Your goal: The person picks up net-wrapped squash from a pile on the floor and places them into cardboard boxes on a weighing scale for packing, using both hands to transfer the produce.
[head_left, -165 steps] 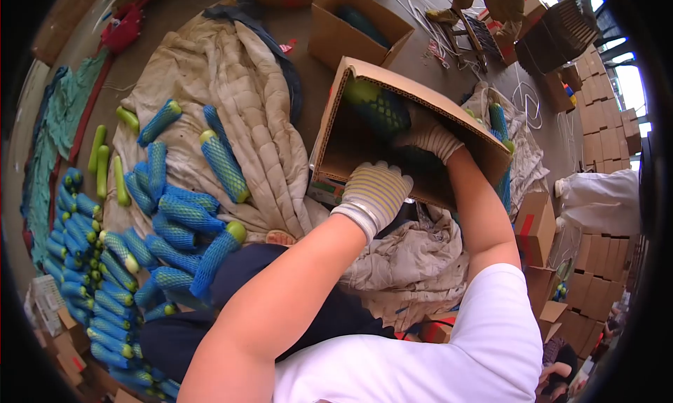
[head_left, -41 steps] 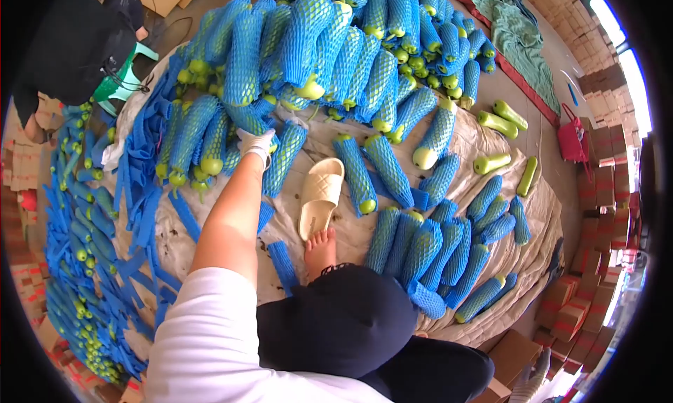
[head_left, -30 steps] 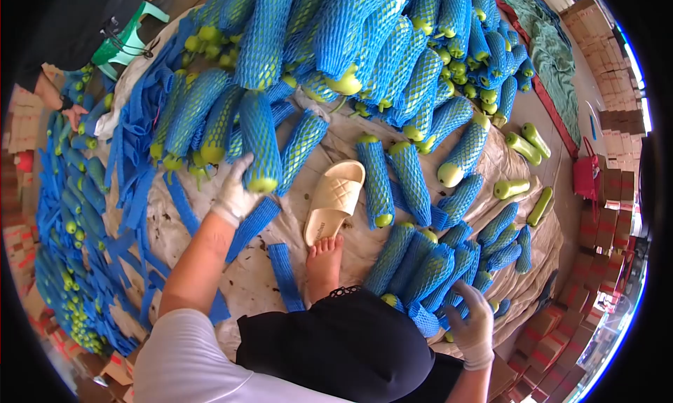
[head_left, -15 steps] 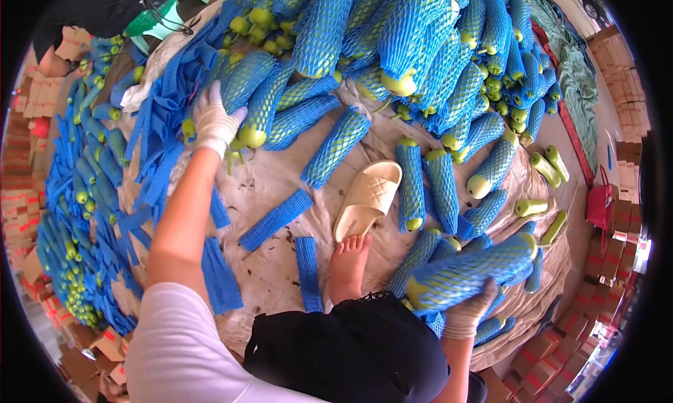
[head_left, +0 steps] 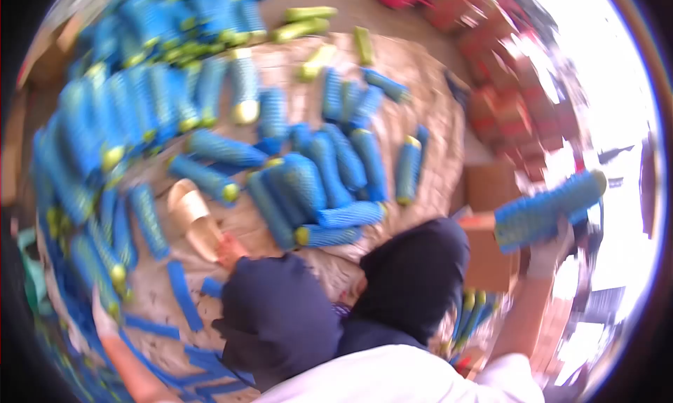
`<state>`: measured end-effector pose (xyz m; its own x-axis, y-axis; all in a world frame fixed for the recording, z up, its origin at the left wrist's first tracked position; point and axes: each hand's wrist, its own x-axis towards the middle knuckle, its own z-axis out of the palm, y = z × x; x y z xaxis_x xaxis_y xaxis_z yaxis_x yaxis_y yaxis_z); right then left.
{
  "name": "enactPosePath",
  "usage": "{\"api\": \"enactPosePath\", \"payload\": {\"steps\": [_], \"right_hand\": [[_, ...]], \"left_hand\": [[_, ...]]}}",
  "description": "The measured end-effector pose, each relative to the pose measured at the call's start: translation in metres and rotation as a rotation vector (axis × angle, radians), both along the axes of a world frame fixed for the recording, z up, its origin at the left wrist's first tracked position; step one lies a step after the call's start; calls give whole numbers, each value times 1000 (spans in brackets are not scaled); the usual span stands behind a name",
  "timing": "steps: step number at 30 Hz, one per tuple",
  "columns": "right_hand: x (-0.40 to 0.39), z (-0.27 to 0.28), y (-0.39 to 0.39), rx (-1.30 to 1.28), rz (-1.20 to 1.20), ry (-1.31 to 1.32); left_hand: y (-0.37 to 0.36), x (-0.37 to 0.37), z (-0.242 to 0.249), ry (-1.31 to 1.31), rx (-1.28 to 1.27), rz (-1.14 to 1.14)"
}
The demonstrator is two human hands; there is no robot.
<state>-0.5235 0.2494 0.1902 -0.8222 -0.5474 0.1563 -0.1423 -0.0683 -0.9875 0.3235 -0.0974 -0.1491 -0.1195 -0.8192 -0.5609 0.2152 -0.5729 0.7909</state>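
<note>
Off to the right, my gloved right hand (head_left: 550, 252) grips a long green gourd (head_left: 543, 210) in a blue foam net sleeve from below. The gourd is raised and slightly tilted, its bare pale-green end pointing right. At the far left, my gloved left hand (head_left: 105, 321) lies against the side of another netted gourd (head_left: 92, 266) at the edge of the pile. Blur hides how its fingers are set. Close to that hand, flat blue net sleeves (head_left: 184, 294) are scattered on the ground sheet.
A cardboard box (head_left: 488, 252) stands below the raised gourd, with more netted gourds (head_left: 471, 315) near it. Loose netted gourds (head_left: 336, 168) cover the sheet (head_left: 427, 87) ahead. Several bare gourds (head_left: 301, 30) lie beyond. Stacked cartons (head_left: 505, 108) line the right; a slipper (head_left: 193, 217) lies by my foot.
My view has swung to the right. My right hand has carried the netted gourd out to the right, away from the loose ones. My left hand stays by the pile.
</note>
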Motion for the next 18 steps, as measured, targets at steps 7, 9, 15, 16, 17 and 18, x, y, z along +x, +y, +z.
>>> {"api": "enactPosePath", "payload": {"steps": [7, 9, 15, 16, 17, 18], "right_hand": [[-87, -12, 203, 150, -588, 476], [-112, -34, 247, 372, -656, 382], [-168, -113, 288, 1019, -333, 302], [-173, -112, 282, 1075, -208, 155], [-174, -111, 277, 1178, -108, 195], [-187, -128, 283, 1286, -1, 182]], "left_hand": [[55, -100, -17, -263, -474, 135], [92, -222, 93, 166, -91, 337], [80, -338, 196, 420, -111, 219], [81, -351, 211, 466, -108, 199], [82, -364, 225, 514, -104, 179], [82, -377, 238, 564, -99, 158]]}}
